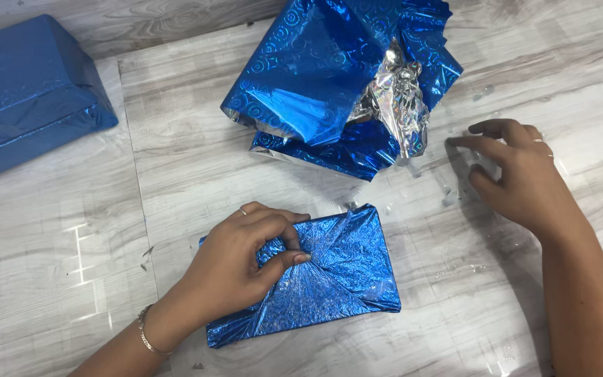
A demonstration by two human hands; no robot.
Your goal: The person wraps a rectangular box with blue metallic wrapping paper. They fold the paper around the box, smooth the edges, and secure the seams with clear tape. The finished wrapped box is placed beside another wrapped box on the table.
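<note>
From the head view, looking down at a pale wood-look counter (176, 174), a small box (329, 279) wrapped in shiny blue foil lies in the middle, close to the person. It lies a bit tilted.

The left hand (235, 269) rests on top of the left half of the box. Its fingers (284, 234) are curled in tight and pinch a bunch of gathered foil between the thumb and the first finger. The pinch sits near the middle of the box top, and the foil creases run out from that spot. A ring is on one finger, and a thin bracelet (146, 335) is on the wrist.

The right hand (518, 174) is off to the right, well apart from the box. It rests on the counter with its fingers loosely spread and a bit bent, holding nothing you can make out. Little clear scraps (448, 192) lie on the counter just beside its fingertips.

Behind the box, near the top middle, sits a big crumpled heap of blue foil (322, 77) with some silver foil (396, 105) poking out of it. Far to the left, at the edge, lies another blue wrapped parcel (26, 91).
</note>
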